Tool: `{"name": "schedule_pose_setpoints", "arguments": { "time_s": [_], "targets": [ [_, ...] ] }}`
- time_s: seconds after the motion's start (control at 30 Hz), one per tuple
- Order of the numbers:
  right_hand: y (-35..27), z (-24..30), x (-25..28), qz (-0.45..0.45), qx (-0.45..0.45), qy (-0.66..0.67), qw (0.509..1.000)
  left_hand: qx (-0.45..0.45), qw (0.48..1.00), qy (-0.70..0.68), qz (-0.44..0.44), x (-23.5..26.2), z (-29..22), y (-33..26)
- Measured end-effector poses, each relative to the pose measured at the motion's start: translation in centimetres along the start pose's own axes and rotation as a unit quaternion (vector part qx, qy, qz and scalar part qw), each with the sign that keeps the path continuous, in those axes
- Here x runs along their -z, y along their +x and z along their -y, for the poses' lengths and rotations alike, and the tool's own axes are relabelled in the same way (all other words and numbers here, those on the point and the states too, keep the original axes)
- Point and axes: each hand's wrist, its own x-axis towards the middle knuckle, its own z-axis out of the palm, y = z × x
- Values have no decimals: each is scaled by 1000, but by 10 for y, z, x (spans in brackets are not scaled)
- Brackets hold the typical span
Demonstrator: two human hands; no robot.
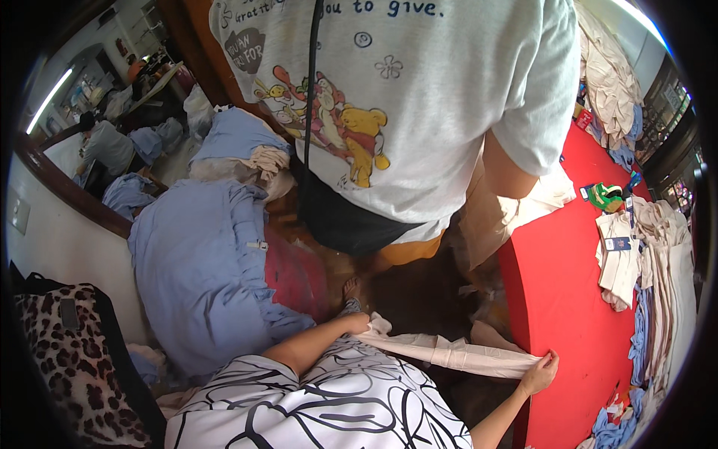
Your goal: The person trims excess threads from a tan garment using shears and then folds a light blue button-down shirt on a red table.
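Note:
My left hand (357,323) and my right hand (540,371) hold the two ends of a folded cream cloth (449,350), stretched between them. The right hand pinches its end at the edge of the red table (561,299). The left hand is closed on the other end, close to my black-and-white patterned top. A person in a white printed shirt (419,97) stands right in front of me, with a bare foot on the floor just above my left hand.
Stacks of cream and blue garments (658,284) lie along the red table's right side, with a green object (604,196) near them. A big heap of blue cloth (202,277) fills the left. A leopard-print bag (71,359) sits at lower left.

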Motion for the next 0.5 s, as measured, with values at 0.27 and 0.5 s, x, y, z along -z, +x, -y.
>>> {"name": "schedule_pose_setpoints", "arguments": {
  "time_s": [0.27, 0.5],
  "targets": [
    [-1, 3, 2, 2, -1, -16, 1000, 17, 1000, -22, -4, -9, 7, 0],
    [-1, -3, 1, 16, -13, -12, 1000, 25, 999, -20, 6, -14, 6, -8]
  ]
}}
